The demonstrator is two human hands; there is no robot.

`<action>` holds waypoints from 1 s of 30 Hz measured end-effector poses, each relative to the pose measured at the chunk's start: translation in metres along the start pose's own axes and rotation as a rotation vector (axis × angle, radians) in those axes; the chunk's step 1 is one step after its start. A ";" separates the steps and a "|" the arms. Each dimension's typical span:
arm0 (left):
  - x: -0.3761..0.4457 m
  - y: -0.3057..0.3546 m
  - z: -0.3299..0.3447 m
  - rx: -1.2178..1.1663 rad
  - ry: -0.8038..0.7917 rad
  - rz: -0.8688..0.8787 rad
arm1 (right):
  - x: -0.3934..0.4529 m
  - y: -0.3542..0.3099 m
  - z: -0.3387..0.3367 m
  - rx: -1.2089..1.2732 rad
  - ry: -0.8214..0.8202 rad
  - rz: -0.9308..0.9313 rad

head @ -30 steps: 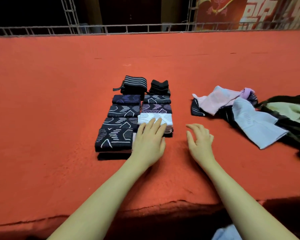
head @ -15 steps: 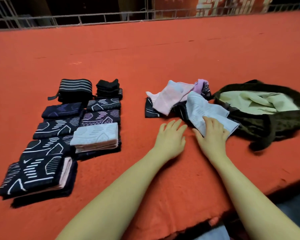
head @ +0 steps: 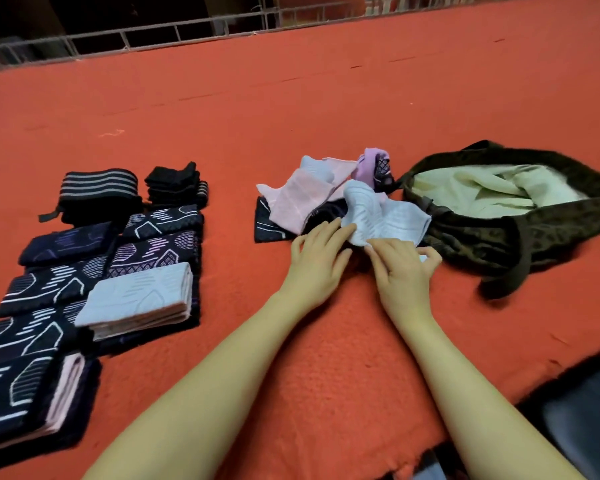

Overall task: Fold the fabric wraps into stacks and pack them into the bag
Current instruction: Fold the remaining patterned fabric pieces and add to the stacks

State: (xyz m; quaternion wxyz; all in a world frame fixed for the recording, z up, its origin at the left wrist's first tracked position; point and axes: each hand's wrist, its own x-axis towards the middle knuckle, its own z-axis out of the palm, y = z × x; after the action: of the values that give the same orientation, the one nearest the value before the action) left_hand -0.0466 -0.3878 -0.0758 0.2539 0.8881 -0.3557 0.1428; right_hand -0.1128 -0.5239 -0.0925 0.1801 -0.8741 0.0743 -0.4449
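A pale blue wrap (head: 383, 216) lies crumpled at the near edge of a loose pile of pink, purple and dark wraps (head: 302, 202). My right hand (head: 404, 268) pinches its near edge between thumb and fingers. My left hand (head: 317, 252) touches the same wrap's left end with fingers extended. The dark patterned bag (head: 520, 233) lies open just right of the pile, its pale yellow lining showing. On the left are folded stacks: dark patterned ones (head: 49, 289) and a light blue and pink stack (head: 137, 301).
Everything rests on a red felt-covered table (head: 326, 109). A striped black roll (head: 99, 192) and a small black folded stack (head: 174, 183) sit behind the folded rows. The bag's strap (head: 513, 275) trails toward me. A metal railing (head: 187, 29) runs along the far edge.
My view and both hands shifted right, from the folded stacks to the loose pile. My right hand has taken hold of the pale blue wrap, which is now bunched up, and my left hand reached it.
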 end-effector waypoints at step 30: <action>-0.164 -0.036 -0.127 0.252 -0.070 0.265 | -0.063 -0.111 -0.053 0.171 -0.409 -0.285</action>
State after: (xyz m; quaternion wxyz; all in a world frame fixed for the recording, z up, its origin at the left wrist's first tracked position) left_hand -0.1468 -0.2036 -0.0544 0.1069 0.8627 -0.4575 0.1873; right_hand -0.1958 -0.4160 -0.0690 0.2000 -0.9291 -0.1253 -0.2847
